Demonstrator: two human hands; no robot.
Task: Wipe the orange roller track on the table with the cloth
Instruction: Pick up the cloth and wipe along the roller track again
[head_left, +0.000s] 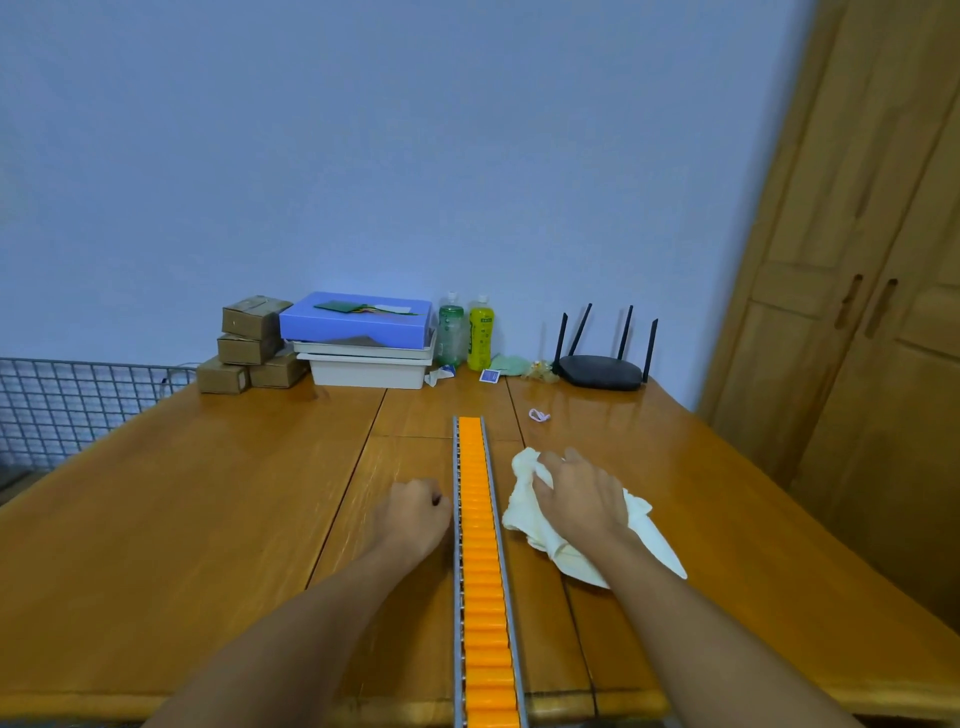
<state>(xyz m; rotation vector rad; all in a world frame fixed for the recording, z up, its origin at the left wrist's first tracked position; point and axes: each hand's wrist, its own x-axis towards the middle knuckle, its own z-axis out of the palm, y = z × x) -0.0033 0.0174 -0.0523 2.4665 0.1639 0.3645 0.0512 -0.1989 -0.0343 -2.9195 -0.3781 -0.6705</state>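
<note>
The orange roller track (480, 545), a long strip of orange rollers in a grey metal frame, runs from the table's near edge toward the middle. A crumpled cream cloth (524, 499) lies on the table just right of the track. My right hand (582, 496) rests palm down on the cloth, fingers curled into its folds, beside the track and not over it. My left hand (415, 512) sits on the table against the track's left rail, fingers curled shut, holding nothing that I can see.
Along the wooden table's (208, 493) far edge stand brown cardboard boxes (249, 343), a blue box on white trays (363, 338), two bottles (467, 332) and a black router (602, 369). A small pink loop (539, 415) lies beyond the track. A wire grid (62, 405) stands left, a wooden wardrobe (857, 260) right.
</note>
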